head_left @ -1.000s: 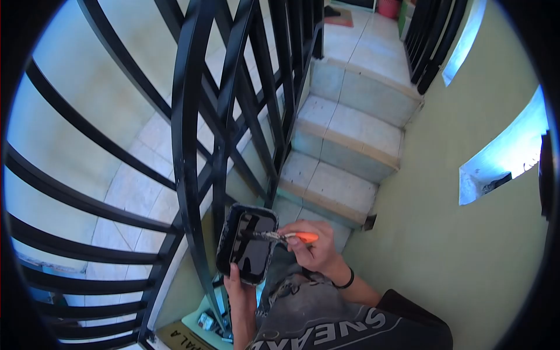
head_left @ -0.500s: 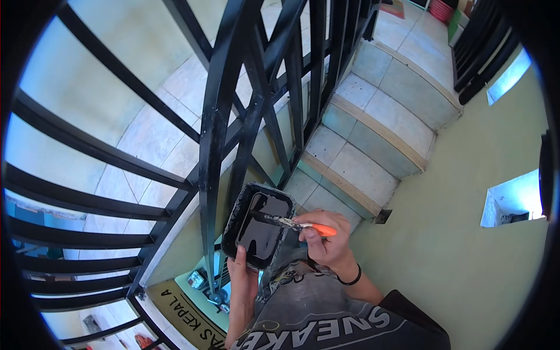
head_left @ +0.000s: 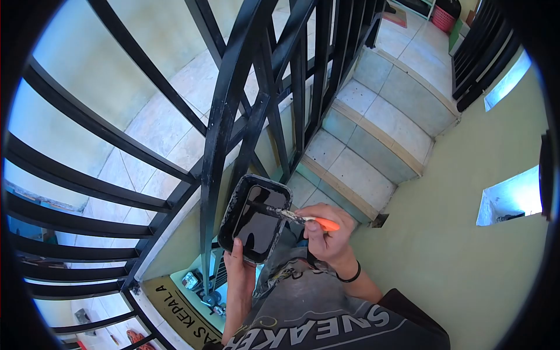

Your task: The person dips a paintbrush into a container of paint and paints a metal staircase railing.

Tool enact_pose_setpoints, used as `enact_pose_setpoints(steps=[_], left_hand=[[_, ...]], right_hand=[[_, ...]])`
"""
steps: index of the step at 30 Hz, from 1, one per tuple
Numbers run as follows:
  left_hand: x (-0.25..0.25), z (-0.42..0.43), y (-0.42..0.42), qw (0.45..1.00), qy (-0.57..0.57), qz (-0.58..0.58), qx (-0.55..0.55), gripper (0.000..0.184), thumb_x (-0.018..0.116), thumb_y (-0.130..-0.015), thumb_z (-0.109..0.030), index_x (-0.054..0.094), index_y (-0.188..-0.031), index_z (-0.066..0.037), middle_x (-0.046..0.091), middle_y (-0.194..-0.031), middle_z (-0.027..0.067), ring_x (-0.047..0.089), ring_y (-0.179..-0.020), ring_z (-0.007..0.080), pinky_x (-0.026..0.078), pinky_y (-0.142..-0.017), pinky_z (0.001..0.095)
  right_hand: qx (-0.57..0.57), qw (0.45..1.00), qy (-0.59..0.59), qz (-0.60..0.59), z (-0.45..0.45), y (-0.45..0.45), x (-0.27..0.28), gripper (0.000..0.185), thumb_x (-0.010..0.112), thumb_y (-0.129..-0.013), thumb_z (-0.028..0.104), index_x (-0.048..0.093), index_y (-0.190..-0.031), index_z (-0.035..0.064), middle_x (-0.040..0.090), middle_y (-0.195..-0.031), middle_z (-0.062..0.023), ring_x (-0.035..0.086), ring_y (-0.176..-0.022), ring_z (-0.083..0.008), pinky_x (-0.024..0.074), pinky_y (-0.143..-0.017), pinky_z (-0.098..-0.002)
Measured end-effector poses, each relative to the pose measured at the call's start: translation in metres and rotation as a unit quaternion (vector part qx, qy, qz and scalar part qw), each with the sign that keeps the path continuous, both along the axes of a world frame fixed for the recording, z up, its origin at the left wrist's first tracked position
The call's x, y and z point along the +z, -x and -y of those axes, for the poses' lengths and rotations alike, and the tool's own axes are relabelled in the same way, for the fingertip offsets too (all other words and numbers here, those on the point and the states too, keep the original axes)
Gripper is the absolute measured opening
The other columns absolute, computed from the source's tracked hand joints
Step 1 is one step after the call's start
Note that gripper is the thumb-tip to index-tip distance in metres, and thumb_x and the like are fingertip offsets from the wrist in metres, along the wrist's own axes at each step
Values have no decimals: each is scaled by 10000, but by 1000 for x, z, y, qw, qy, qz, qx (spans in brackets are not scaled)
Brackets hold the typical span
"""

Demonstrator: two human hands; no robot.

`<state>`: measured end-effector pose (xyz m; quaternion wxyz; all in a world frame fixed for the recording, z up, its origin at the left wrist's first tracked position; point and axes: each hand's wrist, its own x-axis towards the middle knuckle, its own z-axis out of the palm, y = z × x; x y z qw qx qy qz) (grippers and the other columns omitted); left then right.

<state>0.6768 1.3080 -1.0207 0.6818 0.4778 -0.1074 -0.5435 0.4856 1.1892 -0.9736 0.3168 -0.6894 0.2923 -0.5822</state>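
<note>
My left hand (head_left: pixel 238 265) grips the near end of a black rectangular paint tray (head_left: pixel 232 204), its thumb over the rim. Dark, glossy black paint (head_left: pixel 256 224) covers the tray's floor and mirrors the light. Between the thumb and fingers of my right hand (head_left: pixel 329 233) is a paintbrush (head_left: pixel 291 216) with an orange handle end and a paint-smeared middle. Its dark bristle end reaches over the tray and appears to touch the paint. A black band circles my right wrist.
Black metal railing (head_left: pixel 217 128) rises just beyond the tray and runs along the stairs. Tiled steps (head_left: pixel 350 163) climb to the upper right beside a pale green wall (head_left: pixel 431 251). A sign with lettering (head_left: pixel 181 312) is at lower left; a red basket (head_left: pixel 443 20) stands at the top.
The view has shifted slightly, so the railing sits a little farther right. Tray and brush have moved slightly up and left in the picture; both hands keep their holds.
</note>
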Motion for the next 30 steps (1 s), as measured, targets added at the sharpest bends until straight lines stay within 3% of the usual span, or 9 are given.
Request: enact_pose_setpoints(steps=[3,6,12,30], left_hand=[[-1,-1,-3,1000,0,9,4,580,644,-1031,-347,436,-1475,-36,603,-1402,100,646,-1225,203,576,-961,367],[3,-1,-2,1000,-8,15,14,564,637,-1036,-340,441,-1468,-34,609,-1391,103,649,-1220,201,579,-954,371],[-1,2,-3,1000,-15,22,2,560,623,-1044,-325,426,-1478,-32,595,-1405,109,644,-1226,204,575,-961,377],[2,30,-5,998,-1,11,-59,552,625,-1046,-324,427,-1489,-62,587,-1423,96,621,-1258,213,548,-1005,381]], right_hand=[[-3,1000,2,-7,0,-1,1,101,692,-914,70,710,-990,6,732,-801,-105,709,-646,-235,543,-605,-310],[-5,999,40,-16,6,-4,0,150,613,-972,109,702,-980,-11,724,-804,-119,669,-586,-203,515,-571,-298],[-20,1000,-9,2,4,-6,-4,125,641,-948,108,698,-969,-1,742,-842,-122,687,-632,-238,533,-601,-312],[-87,996,20,24,9,-1,-19,122,715,-908,87,719,-1000,8,741,-831,-109,700,-641,-250,548,-609,-317]])
